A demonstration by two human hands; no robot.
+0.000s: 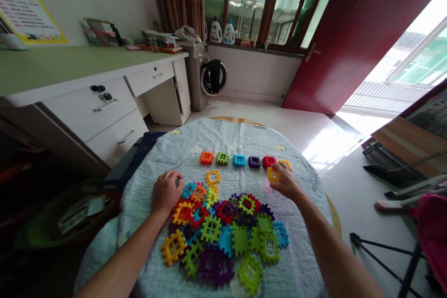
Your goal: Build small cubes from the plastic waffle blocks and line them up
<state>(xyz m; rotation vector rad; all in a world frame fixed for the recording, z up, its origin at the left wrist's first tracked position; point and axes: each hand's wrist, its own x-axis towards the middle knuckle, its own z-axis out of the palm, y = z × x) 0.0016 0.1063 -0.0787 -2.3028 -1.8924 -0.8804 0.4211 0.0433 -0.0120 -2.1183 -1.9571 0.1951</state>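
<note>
My right hand (287, 180) pinches a yellow window-shaped building block (273, 175) above the right end of a row of coloured blocks. That row holds an orange block (206, 158), a green block (222, 158), a light blue block (239, 160), a dark purple block (254, 162), a red block (268, 162) and a yellow block (287, 164) partly behind my hand. My left hand (167, 191) rests on the cloth with fingers curled, left of a pile of loose blocks (240, 240). Whether those fingers hold anything is hidden. One yellow block (213, 177) lies between pile and row.
A pale patterned cloth (139, 242) covers the round table. To the left stands a white desk (101, 111) with drawers, and beyond it a washing machine (199, 74). A red door (324, 42) stands at the right. A folding stand (380, 260) is on the floor.
</note>
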